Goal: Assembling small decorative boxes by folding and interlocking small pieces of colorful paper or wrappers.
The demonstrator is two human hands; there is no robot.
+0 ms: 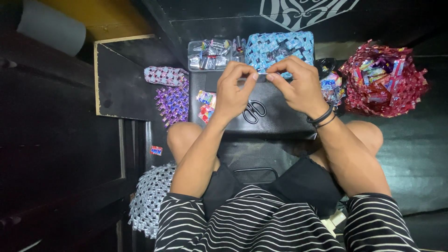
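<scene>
The scene was dim, lit from above near the centre; the left side sank into deep shadow, focus stayed sharp, and edges bent slightly.

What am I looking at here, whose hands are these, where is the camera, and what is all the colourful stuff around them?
This is one picture from a camera worn on a person's head, looking down at their lap. They sit cross-legged with a black case before them. The left hand and right hand meet above it, pinching a small folded strip between the fingertips. A pair of scissors lies on the case. Beyond are a clear tub of silver pieces and a blue woven basket. A red woven basket sits to the right, purple woven pieces to the left, and a silver woven mat by the knee.
</scene>
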